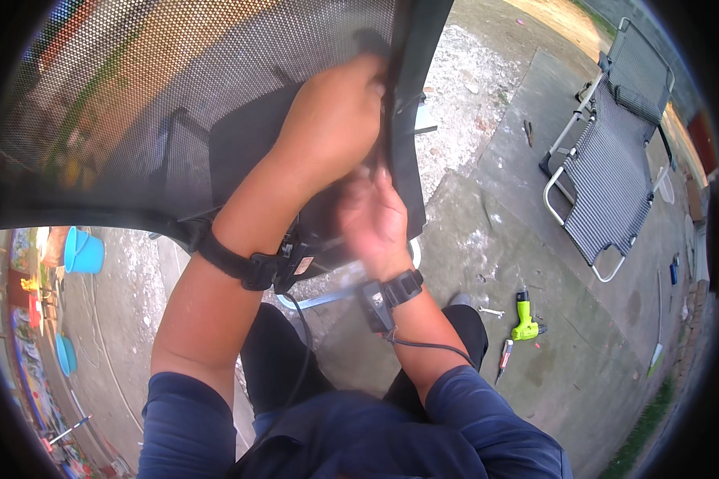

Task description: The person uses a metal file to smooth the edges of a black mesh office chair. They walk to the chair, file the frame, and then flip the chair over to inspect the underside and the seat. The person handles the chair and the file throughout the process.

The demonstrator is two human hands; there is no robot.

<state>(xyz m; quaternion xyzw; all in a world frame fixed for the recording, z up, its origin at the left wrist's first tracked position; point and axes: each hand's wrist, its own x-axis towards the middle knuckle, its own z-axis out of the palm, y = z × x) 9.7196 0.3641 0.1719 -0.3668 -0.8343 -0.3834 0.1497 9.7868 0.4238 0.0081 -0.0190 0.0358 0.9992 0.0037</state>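
A large black mesh panel (216, 48) with a dark solid border (411, 48) fills the upper left, part of a chair-like piece with a pale metal tube (319, 299) curving below it. My left hand (331, 120) is closed at the inner side of that border, and its fingertips are blurred against the black, so what they pinch is hidden. Just below it my right hand (375, 215) is raised beside the same border, thumb upward. Motion smears its fingers, and I cannot tell whether they hold anything. Both wrists wear black straps with small devices and cables.
On the concrete floor to the right lie a lime-green cordless drill (526, 319), a screwdriver (505, 359), a wrench (490, 312) and pliers (528, 133). A grey folding lounger (607, 176) stands at the far right. A blue bucket (83, 251) stands at the left.
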